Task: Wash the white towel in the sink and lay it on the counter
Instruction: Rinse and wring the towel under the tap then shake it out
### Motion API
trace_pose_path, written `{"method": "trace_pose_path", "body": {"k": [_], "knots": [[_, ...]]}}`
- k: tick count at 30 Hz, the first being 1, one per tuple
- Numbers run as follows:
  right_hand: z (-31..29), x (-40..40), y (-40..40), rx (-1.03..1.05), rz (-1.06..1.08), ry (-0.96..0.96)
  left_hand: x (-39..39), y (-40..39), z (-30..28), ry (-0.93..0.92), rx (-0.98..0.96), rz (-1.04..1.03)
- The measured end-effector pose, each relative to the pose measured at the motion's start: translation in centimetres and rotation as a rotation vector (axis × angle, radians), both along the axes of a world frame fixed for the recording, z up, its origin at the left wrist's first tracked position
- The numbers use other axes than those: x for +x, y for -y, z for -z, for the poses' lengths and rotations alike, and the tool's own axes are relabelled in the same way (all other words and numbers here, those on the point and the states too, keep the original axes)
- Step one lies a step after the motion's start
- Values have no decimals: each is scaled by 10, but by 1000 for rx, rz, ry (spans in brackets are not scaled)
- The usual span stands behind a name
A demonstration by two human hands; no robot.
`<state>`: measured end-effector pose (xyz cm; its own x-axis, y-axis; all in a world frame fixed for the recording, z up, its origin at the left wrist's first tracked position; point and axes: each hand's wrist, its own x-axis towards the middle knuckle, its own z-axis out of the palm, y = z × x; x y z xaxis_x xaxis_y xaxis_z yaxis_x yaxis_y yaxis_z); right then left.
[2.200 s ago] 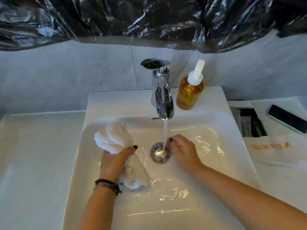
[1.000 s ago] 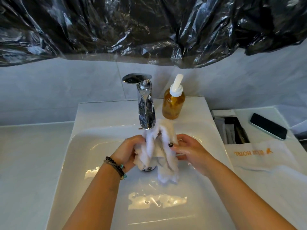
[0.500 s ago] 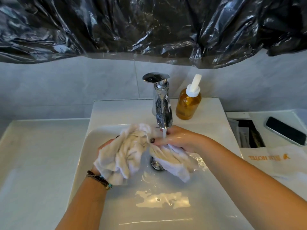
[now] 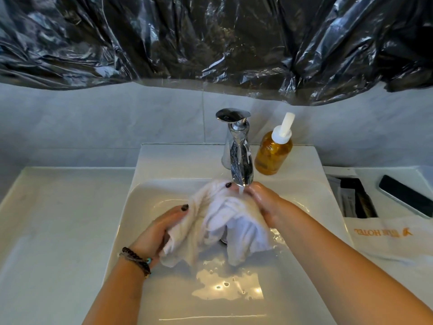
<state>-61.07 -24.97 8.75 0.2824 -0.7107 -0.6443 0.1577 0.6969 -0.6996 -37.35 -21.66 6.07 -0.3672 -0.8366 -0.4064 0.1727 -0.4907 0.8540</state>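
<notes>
The white towel (image 4: pixel 218 224) hangs bunched over the white sink (image 4: pixel 234 308), right under the chrome tap (image 4: pixel 239 158), and water runs onto it. My left hand (image 4: pixel 161 228) grips its left side, with a fingertip showing over the top fold. My right hand (image 4: pixel 264 202) holds the right side just below the spout. The towel's lower ends dangle above the drain, which is mostly hidden behind the cloth.
An amber pump bottle (image 4: pixel 274 151) stands right of the tap. White counter (image 4: pixel 58 219) stretches to the left. On the right lie a black phone (image 4: pixel 405 198), a box of sachets (image 4: pixel 356 198) and a hotel-printed cloth (image 4: pixel 393 238). Black plastic sheeting (image 4: pixel 210 43) hangs overhead.
Both hands have drawn the towel closer together under the running water; my left hand has shifted right and the towel hangs more bunched over the drain.
</notes>
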Motion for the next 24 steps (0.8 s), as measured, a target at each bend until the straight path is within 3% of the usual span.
{"method": "trace_pose_path", "body": {"k": [3, 6, 8, 11, 13, 17, 20, 22, 24], "knots": [[-9, -10, -4, 60, -138, 108, -15, 11, -10, 233, -237, 325], [-18, -12, -4, 27, -175, 135, -41, 21, -17, 414, -310, 474], [-26, -20, -1, -28, -140, -68, -51, 27, -17, 421, -307, 454], [-22, -40, 3, -284, -193, -560, -59, 33, -13, 274, -180, 295], [-13, -52, -2, -467, -148, -699, -70, 31, -14, 181, -138, 205], [2, -56, -35, -532, -404, -303, -98, 23, -19, -39, -54, -24], [13, -41, -41, -650, -414, -417, -105, 17, -31, -186, -2, -146], [15, -33, -35, -668, -268, -468, -106, 16, -31, -109, -109, -128], [11, -32, -31, -606, -111, -401, -99, 16, -24, 106, -282, -112]]}}
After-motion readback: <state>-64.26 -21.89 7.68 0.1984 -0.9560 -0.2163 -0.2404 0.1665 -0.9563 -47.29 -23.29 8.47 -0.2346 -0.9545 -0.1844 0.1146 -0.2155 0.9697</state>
